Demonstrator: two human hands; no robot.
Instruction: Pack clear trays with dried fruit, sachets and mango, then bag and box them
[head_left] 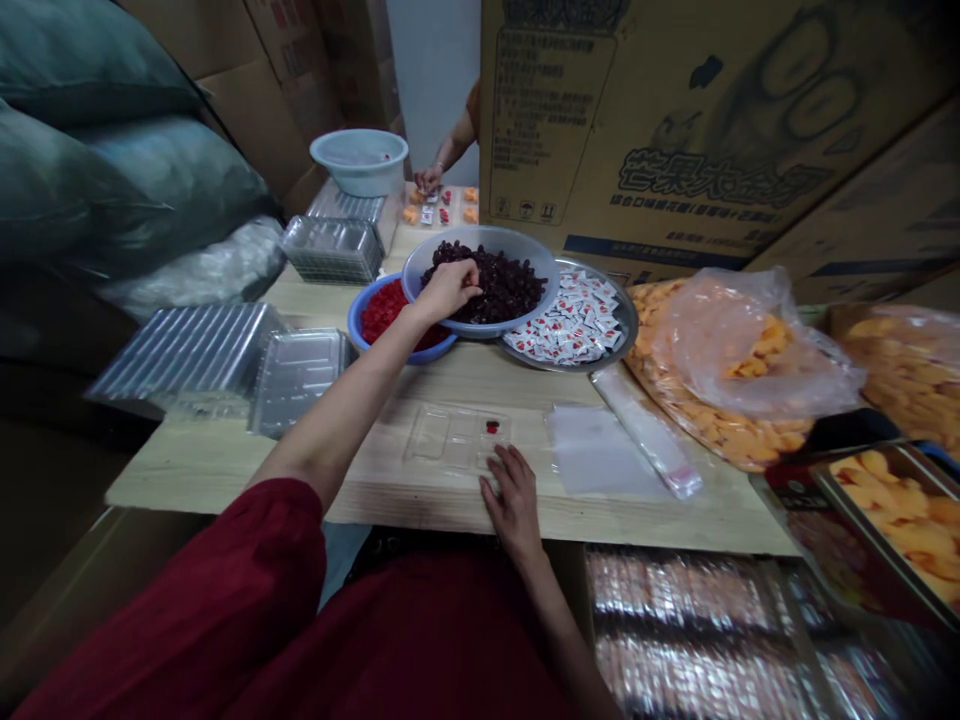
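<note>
A shallow clear tray lies flat on the wooden table, just below the middle of the frame, its long axis running left to right, roughly along the near table edge. Its open compartments face up; a small dark and red piece sits in its right part.

The right hand rests with fingers loosely spread at the tray's near right edge, pointing toward the upper left; whether they press on it I cannot tell. The left hand is over the dark pieces in a translucent bowl at centre, thumb and fingers drawn together; whether they clamp a piece I cannot tell.

That bowl overlaps a blue bowl of red pieces on its left and a round metal tray of white packets on its right. The left forearm slants up from the lower left, passing between the stacked clear trays and the open tray. Clear sheets lie right of the tray, with bags of orange pieces farther right. At upper centre, a tall carton hides most of another person, whose hand shows beside it.
</note>
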